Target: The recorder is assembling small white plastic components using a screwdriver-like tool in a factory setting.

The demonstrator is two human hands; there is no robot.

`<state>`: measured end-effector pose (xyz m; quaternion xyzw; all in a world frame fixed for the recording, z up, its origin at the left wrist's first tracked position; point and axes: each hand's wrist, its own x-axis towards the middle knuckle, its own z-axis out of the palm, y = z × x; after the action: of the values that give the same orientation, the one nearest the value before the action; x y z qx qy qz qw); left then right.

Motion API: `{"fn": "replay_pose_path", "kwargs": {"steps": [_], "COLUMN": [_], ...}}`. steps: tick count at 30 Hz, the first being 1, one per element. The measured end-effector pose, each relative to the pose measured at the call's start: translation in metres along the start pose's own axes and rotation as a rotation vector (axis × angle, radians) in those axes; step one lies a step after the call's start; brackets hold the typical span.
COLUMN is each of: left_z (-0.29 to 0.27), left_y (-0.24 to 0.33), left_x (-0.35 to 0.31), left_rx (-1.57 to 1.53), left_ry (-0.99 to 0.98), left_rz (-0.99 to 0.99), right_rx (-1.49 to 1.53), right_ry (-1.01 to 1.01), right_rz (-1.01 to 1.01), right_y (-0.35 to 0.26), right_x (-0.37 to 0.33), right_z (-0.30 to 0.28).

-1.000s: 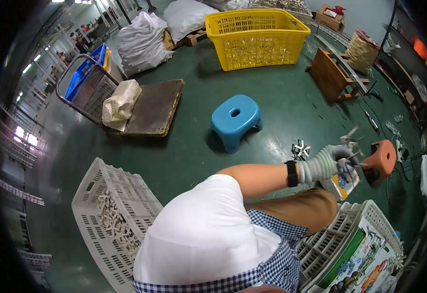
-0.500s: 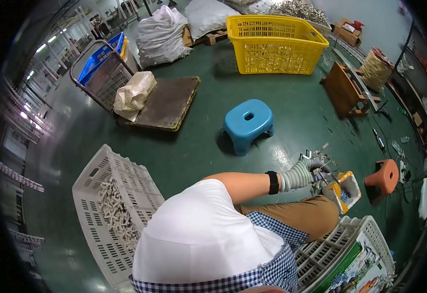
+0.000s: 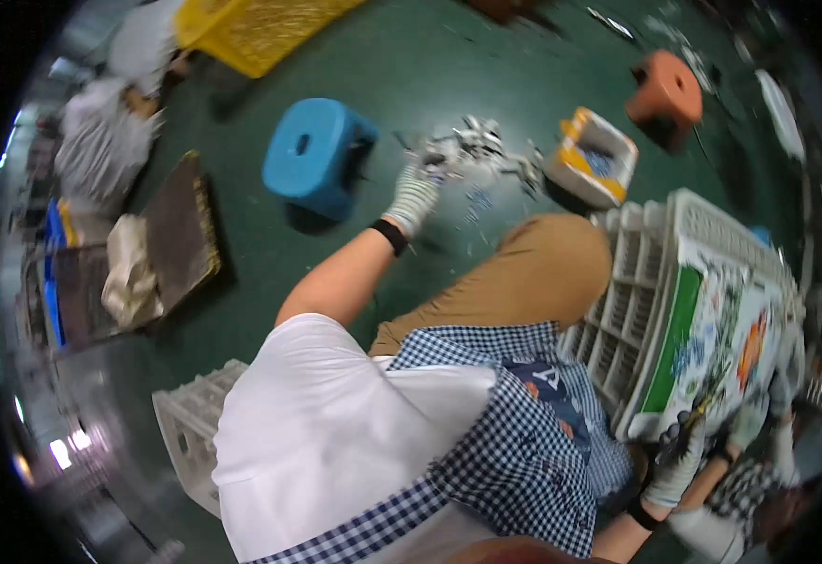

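Observation:
My left hand (image 3: 415, 195), in a striped glove below a black wristband, reaches down to a loose heap of small pale and metallic parts (image 3: 479, 143) on the green floor. Its fingertips are blurred among the parts, so their grip is unclear. Small blue bits (image 3: 478, 201) lie by the heap. At the lower right my right hand (image 3: 676, 470), in a pale glove with dark fingers, is closed over the edge of a printed cardboard sheet (image 3: 679, 324). A thin yellow-and-dark item (image 3: 705, 405) shows at its fingers; its kind is unclear.
The sheet covers a pale plastic crate (image 3: 624, 273). A white-and-orange box (image 3: 588, 160) holds blue bits. Near it stand an orange stool (image 3: 667, 92) and a blue stool (image 3: 309, 150). Another person's gloved hand (image 3: 750, 421) is at the crate's far side. A flat trolley (image 3: 181, 235) stands left.
The view has swung to the right and tilted. My left hand now reaches to the heap farther from the box, and my right hand and another person's hands have come into view.

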<state>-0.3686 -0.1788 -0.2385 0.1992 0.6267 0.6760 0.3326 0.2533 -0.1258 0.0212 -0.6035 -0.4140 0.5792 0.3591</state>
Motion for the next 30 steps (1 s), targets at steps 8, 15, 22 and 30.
{"fn": "replay_pose_path", "kwargs": {"steps": [8, 15, 22, 30], "left_z": [0.041, 0.076, 0.098, 0.068], "left_y": [-0.124, -0.180, -0.176, -0.206], "left_x": [0.046, 0.087, 0.132, 0.120], "left_rx": [0.495, 0.703, 1.514, 1.216], "left_ry": [0.079, 0.175, -0.183, -0.120], "left_rz": [-0.092, -0.144, 0.223, -0.574], "right_rx": [0.080, -0.062, -0.160, -0.083], "right_ry": [0.499, 0.484, 0.563, 0.137], "right_rz": [0.062, 0.086, 0.173, 0.090], "right_y": [0.004, 0.028, -0.022, -0.055], "right_x": [-0.066, -0.117, -0.100, -0.027], "right_z": [0.004, -0.050, 0.050, 0.044]}}
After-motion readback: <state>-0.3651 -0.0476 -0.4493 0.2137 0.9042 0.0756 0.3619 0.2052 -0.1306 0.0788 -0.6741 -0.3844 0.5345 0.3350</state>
